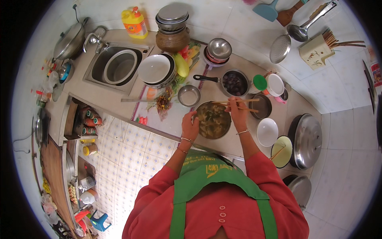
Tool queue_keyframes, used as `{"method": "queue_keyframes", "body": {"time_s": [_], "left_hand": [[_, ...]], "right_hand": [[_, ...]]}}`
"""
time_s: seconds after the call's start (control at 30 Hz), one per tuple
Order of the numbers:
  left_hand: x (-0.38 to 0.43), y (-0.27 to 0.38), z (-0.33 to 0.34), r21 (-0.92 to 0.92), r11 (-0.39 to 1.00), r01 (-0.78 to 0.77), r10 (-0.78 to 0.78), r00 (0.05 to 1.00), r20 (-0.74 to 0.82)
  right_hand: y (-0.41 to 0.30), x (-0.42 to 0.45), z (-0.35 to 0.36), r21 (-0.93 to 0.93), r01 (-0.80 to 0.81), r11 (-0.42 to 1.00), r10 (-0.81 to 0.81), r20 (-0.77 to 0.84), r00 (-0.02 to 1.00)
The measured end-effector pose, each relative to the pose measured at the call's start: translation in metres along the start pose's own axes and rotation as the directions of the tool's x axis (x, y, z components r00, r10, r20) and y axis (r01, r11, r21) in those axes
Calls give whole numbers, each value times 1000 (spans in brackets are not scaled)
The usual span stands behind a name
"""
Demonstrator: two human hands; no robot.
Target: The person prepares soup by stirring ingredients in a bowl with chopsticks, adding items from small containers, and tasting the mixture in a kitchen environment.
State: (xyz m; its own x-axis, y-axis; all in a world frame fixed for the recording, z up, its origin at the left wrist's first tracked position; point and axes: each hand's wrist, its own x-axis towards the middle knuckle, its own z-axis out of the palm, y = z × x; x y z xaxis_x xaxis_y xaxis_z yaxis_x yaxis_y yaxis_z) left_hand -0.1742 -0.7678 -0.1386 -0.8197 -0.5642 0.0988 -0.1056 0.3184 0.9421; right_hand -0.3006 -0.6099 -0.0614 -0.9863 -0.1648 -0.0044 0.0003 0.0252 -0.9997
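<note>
A round pot of brothy food with pale pieces and greens stands at the counter's front edge. My left hand grips its left rim. In my right hand is a pair of wooden chopsticks, held over the pot's right rim; one tip end lies above the food. A small steel bowl sits just behind my left hand. Behind my right hand stands a black-handled pan of dark round pieces. An empty dark pot and a white bowl are to the right.
A knife-like metal utensil lies beside chopped seasoning. Stacked bowls, a yellow-green gourd and a sink are at the left. Lidded containers, a yellowish bowl and a large lidded pan are at the right.
</note>
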Motion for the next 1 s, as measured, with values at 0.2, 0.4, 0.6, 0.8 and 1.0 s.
{"method": "queue_keyframes", "body": {"time_s": [0.2,0.4,0.6,0.8,1.0], "left_hand": [[2,-2,2,9,1000,20,-20,1000,8],[2,-1,3,6,1000,9,-9,1000,-3],[3,-4,6,10,1000,-3,3,1000,-14],[4,0,4,-10,999,50,-50,999,16],[5,-1,5,2,999,40,-40,999,5]], "right_hand": [[6,-5,8,15,-46,999,43,178,983],[-6,9,-23,-138,59,989,-47,89,995],[20,-22,-27,-185,-96,978,116,102,988],[-8,-28,-21,-68,-157,985,166,172,971],[5,-63,5,-194,-5,981,79,376,923]]}}
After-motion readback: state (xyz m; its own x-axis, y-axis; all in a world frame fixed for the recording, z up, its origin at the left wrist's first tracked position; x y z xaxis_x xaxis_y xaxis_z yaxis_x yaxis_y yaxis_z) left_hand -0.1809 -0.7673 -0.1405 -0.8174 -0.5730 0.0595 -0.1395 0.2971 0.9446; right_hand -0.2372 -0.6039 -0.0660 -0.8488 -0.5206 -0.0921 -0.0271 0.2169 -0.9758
